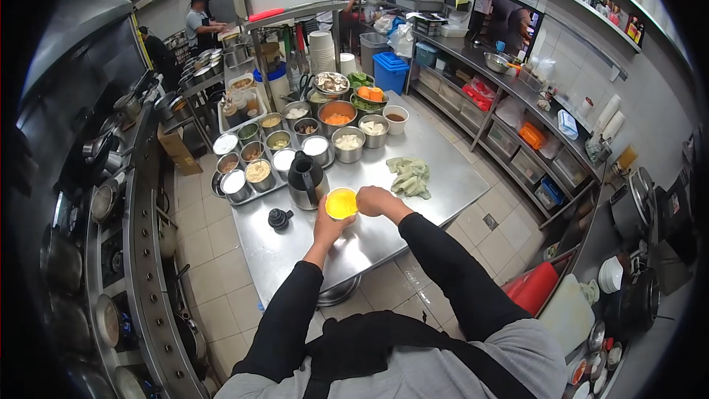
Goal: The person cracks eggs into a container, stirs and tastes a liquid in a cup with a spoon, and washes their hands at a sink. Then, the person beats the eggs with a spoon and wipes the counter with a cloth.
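Over the near edge of the steel table, my left hand (329,230) is wrapped round a small white bowl (341,204) of bright yellow liquid that looks like beaten egg. At the bowl's right rim my right hand (379,202) is closed; whatever it grips is hidden by the fingers. Just left of the bowl stands a dark thermal jug (304,183) with its top off. A black jug lid (279,219) lies on the table beside it. To the right of my right hand is a crumpled green cloth (409,177).
Several metal pots of ingredients stand behind the jug, including shredded carrot (339,115) and white chunks (348,143). A stove (122,251) lines the left side; a shelved counter (509,96) runs along the right. Another person (199,26) works at the back left.
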`<state>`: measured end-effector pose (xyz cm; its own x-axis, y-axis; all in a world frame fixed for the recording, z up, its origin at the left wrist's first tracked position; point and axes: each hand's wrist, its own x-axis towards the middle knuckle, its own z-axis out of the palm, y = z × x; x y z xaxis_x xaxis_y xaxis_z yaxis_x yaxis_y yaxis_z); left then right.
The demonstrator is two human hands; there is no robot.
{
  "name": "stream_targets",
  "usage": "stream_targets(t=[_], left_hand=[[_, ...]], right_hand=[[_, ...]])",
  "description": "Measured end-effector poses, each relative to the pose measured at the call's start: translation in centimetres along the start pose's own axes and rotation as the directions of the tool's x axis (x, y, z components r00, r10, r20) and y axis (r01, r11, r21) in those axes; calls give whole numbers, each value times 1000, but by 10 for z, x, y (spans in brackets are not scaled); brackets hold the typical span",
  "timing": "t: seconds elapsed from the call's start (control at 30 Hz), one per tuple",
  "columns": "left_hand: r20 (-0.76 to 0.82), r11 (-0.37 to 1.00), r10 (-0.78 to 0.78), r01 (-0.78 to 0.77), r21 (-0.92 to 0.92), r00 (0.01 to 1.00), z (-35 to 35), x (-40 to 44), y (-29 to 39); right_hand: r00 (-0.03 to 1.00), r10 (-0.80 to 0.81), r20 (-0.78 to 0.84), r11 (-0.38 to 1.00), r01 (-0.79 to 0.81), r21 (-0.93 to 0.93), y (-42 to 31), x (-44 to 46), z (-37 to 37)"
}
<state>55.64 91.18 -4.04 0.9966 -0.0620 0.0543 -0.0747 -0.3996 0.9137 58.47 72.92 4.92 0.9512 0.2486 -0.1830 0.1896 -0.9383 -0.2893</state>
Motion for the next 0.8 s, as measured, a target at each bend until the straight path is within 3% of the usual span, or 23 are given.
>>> stream_targets(t=[0.03, 0.13, 0.17, 0.2, 0.23, 0.27, 0.33, 0.37, 0.4, 0.43, 0.47, 0.53, 0.63, 0.73, 0.77, 0.8], left_hand=[[-1, 1000, -12, 12, 22, 1000, -2, -1, 2], [-7, 1000, 24, -24, 11, 1000, -5, -4, 9], [-17, 998, 58, -58, -2, 998, -2, -2, 2], [-32, 995, 96, -97, -22, 995, 2, 2, -6], [-60, 994, 110, -111, -14, 992, 3, 3, -10], [-55, 993, 117, -118, -18, 992, 3, 5, -13], [-22, 997, 70, -70, -25, 997, -2, -2, -2], [3, 999, 36, -36, 11, 999, -5, -4, 1], [29, 998, 41, -42, 49, 999, -4, -1, -3], [39, 999, 35, -36, 37, 999, -6, -6, -2], [47, 999, 31, -32, 24, 998, -7, -8, 0], [63, 999, 44, -42, -30, 997, -5, -11, -6], [9, 994, 60, -59, -89, 998, 4, -9, -17], [-19, 995, 36, -38, -93, 999, 9, -6, -12], [-20, 993, 44, -46, -105, 999, 12, -5, -11], [-25, 992, 50, -53, -115, 998, 15, -2, -12]], right_hand=[[996, -68, 56, 997, 67, 26, 4, 4, 8], [977, 121, -174, 993, -122, 7, 3, 1, 9], [991, 102, -86, 993, -107, -54, 7, 8, 17], [992, -117, -49, 992, 115, -52, 22, 21, 31], [972, -234, -28, 972, 234, -21, 36, 38, 42], [992, -120, -31, 985, 123, 119, 26, 26, 27], [976, -176, -131, 972, 193, 133, 23, 13, 25], [984, -152, -94, 945, 173, 278, 25, 5, 23], [990, 78, 115, 848, -127, 514, 3, -20, -3], [992, 125, -9, 850, -102, 516, 12, -19, 2], [961, 126, -248, 890, 1, 456, 29, -24, 8], [874, 329, -358, 775, -32, 632, 63, -33, 5], [819, 373, -436, 894, -193, 404, 131, -47, 10], [856, 371, -361, 910, -258, 324, 180, -54, 9], [855, 372, -362, 895, -226, 385, 194, -51, 5], [814, 352, -461, 917, -202, 344, 206, -42, 3]])
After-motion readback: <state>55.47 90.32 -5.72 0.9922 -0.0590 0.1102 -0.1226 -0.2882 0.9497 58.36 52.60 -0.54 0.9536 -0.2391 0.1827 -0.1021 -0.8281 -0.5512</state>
